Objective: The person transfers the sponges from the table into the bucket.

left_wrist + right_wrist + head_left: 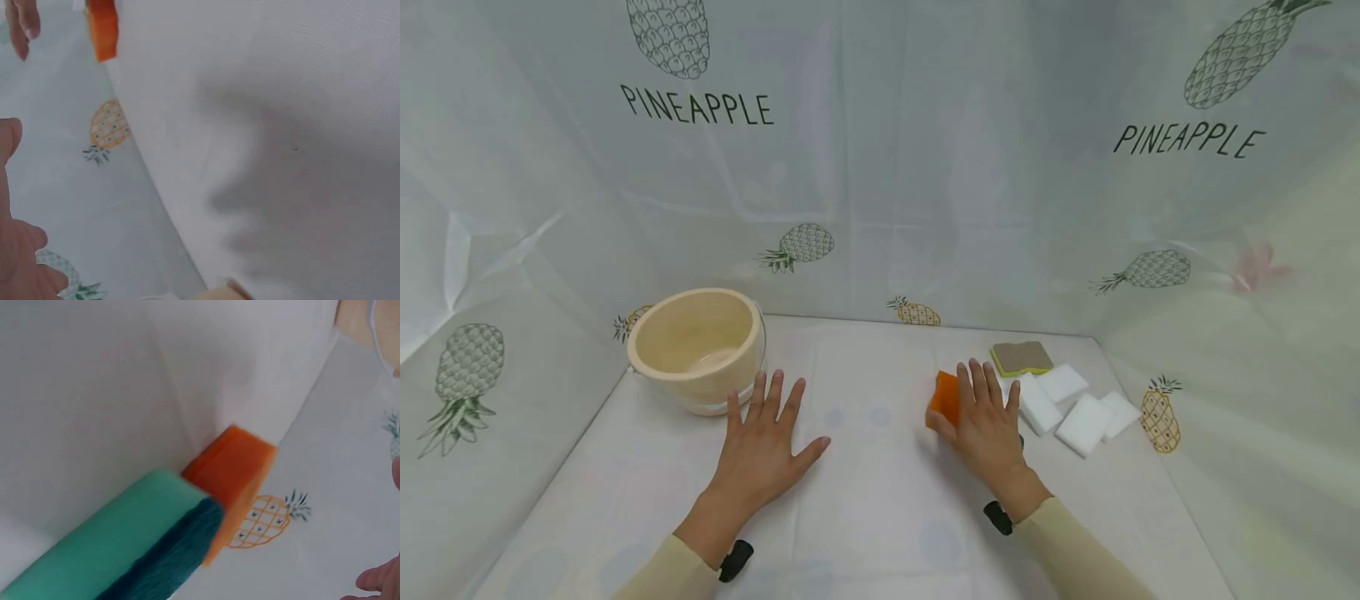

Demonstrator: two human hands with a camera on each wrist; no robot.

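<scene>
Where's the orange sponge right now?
In the head view, the orange sponge is right of centre, partly hidden by the right hand; the right wrist view shows it beside the green sponge.

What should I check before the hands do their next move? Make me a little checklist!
1. Bucket standing upright: ok.
2. Bucket's top uncovered: ok, you can see inside.
3. Left hand free: ok, fingers spread, holding nothing.
4. Right hand free: ok, it holds nothing.
5. Green sponge easy to see from the head: not ok, the right hand mostly hides it there.
6. Green sponge apart from the orange sponge: cannot tell, they overlap in the right wrist view.
</scene>
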